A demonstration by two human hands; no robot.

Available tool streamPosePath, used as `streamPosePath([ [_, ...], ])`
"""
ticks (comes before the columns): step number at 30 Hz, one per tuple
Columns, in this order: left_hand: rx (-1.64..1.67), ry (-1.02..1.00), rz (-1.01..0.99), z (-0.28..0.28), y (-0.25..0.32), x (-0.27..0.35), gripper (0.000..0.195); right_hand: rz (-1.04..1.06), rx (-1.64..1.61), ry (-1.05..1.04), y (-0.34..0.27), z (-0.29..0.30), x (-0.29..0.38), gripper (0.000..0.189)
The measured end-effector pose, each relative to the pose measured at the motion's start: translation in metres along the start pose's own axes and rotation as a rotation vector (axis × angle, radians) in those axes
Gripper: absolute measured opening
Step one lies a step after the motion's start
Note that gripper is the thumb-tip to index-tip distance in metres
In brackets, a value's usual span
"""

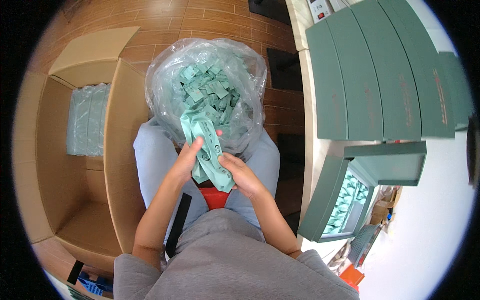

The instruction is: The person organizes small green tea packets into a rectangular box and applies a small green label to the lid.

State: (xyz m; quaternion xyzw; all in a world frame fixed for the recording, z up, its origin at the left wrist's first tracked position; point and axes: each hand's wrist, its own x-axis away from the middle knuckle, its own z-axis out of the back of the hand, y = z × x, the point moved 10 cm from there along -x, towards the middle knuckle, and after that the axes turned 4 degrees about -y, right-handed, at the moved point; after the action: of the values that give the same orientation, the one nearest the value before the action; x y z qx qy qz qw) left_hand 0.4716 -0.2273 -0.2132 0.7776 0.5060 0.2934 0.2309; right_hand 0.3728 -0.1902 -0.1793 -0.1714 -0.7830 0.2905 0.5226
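Note:
My left hand (pixel 184 162) and my right hand (pixel 242 173) hold a bunch of long, soft mint-green packets (pixel 208 153) with dark print between them, above my lap. My left thumb presses on the bunch's left side, and my right thumb lies on its lower right side. Just beyond my hands, between my knees, stands a large clear plastic bag (pixel 159 84) with its mouth wide, holding a heap of small mint-green packets (pixel 210 88). How many packets I hold cannot be told.
At left stands an open cardboard box (pixel 125 150) with plastic-wrapped green items (pixel 88 120) inside. On the table (pixel 315 157) at right lie several closed dark-green boxes (pixel 360 75) and an open green box (pixel 326 200) holding rows of mint packets. A blue basket (pixel 93 285) sits lower left.

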Motion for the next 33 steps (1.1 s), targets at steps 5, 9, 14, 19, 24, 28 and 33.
streamPosePath([
  [5, -0.05, 0.066, 0.078, -0.021, -0.007, 0.02, 0.063, -0.056, 0.02, -0.069, 0.022, 0.01, 0.029, 0.033],
  [9, 0.082, 0.174, 0.011, -0.009, 0.004, 0.022, 0.06, 0.036, 0.303, -0.021, 0.034, 0.035, 0.053, 0.036],
  [14, -0.131, 0.151, -0.008, -0.036, 0.004, 0.026, 0.054, 0.4, -0.188, 0.203, 0.026, 0.065, 0.078, 0.036],
  [19, -0.425, 0.145, 0.119, -0.073, -0.048, 0.057, 0.072, 0.595, 0.068, 0.497, 0.027, 0.07, 0.078, 0.028],
  [24, -0.489, 0.014, 0.134, -0.088, -0.065, 0.09, 0.093, 0.724, 0.361, 0.601, 0.04, 0.047, 0.107, 0.042],
  [28, -0.5, 0.029, 0.308, -0.068, -0.082, 0.117, 0.092, 0.803, 0.463, 0.36, 0.027, 0.042, 0.111, 0.046],
  [33, -0.367, 0.019, 0.448, -0.065, -0.1, 0.127, 0.086, 0.716, 0.353, 0.046, 0.037, 0.024, 0.087, 0.043],
])
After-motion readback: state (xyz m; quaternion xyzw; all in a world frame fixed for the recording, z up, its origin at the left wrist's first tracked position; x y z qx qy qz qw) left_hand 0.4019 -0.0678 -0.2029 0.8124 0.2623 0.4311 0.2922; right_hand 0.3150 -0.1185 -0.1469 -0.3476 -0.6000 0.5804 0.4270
